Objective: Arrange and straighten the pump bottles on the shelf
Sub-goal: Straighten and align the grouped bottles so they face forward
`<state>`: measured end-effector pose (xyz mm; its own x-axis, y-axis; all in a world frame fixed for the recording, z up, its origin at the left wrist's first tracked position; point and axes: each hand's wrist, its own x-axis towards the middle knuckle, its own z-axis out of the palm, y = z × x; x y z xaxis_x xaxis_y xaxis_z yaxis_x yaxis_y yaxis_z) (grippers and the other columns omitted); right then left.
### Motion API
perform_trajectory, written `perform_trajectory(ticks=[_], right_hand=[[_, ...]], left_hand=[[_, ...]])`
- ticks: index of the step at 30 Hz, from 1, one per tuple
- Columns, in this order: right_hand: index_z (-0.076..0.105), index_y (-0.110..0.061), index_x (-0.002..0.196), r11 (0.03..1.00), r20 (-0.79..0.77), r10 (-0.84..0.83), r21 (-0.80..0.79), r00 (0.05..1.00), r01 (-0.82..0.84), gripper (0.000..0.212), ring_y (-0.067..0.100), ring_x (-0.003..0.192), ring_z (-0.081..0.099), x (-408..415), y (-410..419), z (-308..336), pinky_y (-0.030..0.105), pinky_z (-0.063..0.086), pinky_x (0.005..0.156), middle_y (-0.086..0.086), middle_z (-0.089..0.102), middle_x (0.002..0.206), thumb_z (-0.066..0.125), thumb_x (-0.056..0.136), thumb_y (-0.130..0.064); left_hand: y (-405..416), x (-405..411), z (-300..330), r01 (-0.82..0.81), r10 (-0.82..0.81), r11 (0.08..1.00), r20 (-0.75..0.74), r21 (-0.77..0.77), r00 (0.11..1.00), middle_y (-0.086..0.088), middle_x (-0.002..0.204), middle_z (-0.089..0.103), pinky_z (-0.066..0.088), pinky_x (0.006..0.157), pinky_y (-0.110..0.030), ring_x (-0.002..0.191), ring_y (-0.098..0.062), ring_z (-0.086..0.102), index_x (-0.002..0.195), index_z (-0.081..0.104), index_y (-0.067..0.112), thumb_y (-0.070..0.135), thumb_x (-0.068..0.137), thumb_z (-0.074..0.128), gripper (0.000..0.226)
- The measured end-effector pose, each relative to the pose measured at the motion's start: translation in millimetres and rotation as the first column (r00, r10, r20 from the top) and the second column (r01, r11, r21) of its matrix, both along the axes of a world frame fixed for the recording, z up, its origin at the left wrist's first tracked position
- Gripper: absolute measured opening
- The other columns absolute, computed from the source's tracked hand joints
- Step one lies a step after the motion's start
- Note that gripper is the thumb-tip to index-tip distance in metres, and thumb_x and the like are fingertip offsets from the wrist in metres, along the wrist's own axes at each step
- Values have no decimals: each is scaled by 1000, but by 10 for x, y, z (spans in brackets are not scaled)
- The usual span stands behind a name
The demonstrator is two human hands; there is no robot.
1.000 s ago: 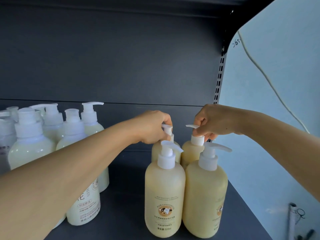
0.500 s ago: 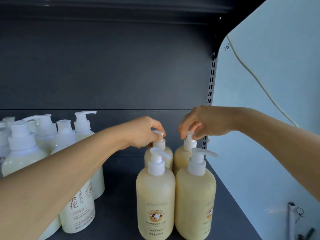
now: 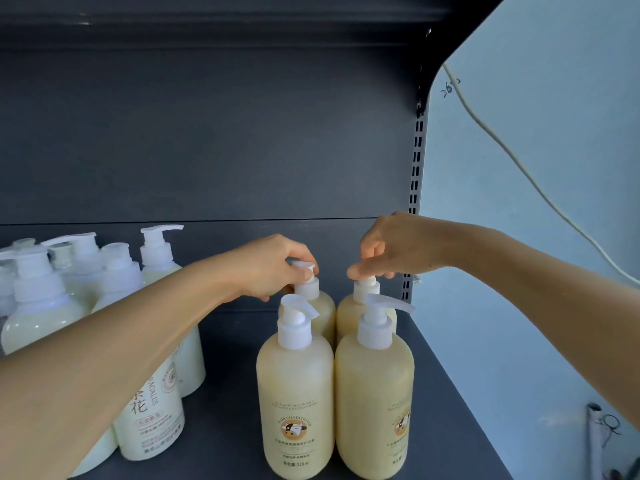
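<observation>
Yellow conditioner pump bottles stand two by two on the dark shelf (image 3: 450,393). The front left bottle (image 3: 296,403) and the front right bottle (image 3: 374,403) stand upright, with their nozzles pointing right. Behind them, my left hand (image 3: 270,268) pinches the white pump head of the rear left bottle (image 3: 320,306). My right hand (image 3: 391,251) pinches the pump head of the rear right bottle (image 3: 349,313) from above, hiding its nozzle.
Several pale pump bottles (image 3: 159,410) crowd the shelf's left side, partly behind my left forearm. The slotted shelf upright (image 3: 415,174) marks the right end, with a light blue wall (image 3: 536,202) and a white cable (image 3: 519,161) beyond.
My hands have stayed on the two rear pump heads and turned them. The rear right nozzle, visible a second ago, is now under my fingers. The view has shifted slightly.
</observation>
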<state>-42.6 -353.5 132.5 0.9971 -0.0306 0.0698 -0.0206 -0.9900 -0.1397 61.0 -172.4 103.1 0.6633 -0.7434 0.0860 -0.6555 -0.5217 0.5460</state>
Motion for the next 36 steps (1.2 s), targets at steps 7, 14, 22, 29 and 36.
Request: perform_trajectory(ticks=[7, 14, 22, 29, 36], right_hand=[[70, -23, 96, 994, -80, 97, 50, 992, -93, 14, 16, 83, 69, -14, 26, 73, 32, 54, 83, -5, 73, 95, 61, 86, -22], [70, -21, 96, 996, -86, 85, 40, 993, -82, 14, 15, 83, 69, -10, 35, 74, 29, 54, 79, -2, 73, 96, 60, 87, -19], [65, -25, 104, 996, -103, -45, 72, 994, 53, 22, -2, 93, 56, -45, 84, 101, 13, 43, 81, -11, 62, 112, 66, 84, -33], [69, 0, 82, 948, -176, -317, -25, 932, 318, 34, 19, 69, 73, -18, 272, 126, 24, 53, 72, 5, 74, 68, 55, 87, -31], [65, -16, 86, 971, -193, -227, 34, 954, 238, 9, 14, 72, 74, 32, 234, 137, 21, 50, 74, 1, 74, 86, 58, 90, -11]], left_hand=[[6, -7, 3, 15, -15, 1000, 5, -12, 1000, 2, 95, 66, 46, 61, -30, 78, -15, 60, 98, 66, 20, 19, 94, 50, 17], [17, -4, 5, 12, -12, 1000, 2, -8, 1000, -1, 101, 67, 47, 63, -30, 89, -23, 65, 96, 66, 24, 21, 93, 52, 15], [14, 13, -1, 13, -13, 1000, 32, 0, 999, -1, 100, 68, 47, 63, -29, 95, -29, 65, 94, 66, 26, 25, 92, 53, 14], [14, 26, 2, 30, -31, 1000, 85, 6, 996, 6, 93, 65, 39, 57, -21, 82, -13, 57, 100, 67, 25, 25, 93, 52, 16], [11, 60, -23, 42, -42, 999, 106, 3, 994, 9, 88, 63, 42, 62, -22, 83, -13, 56, 97, 66, 27, 26, 93, 52, 14]])
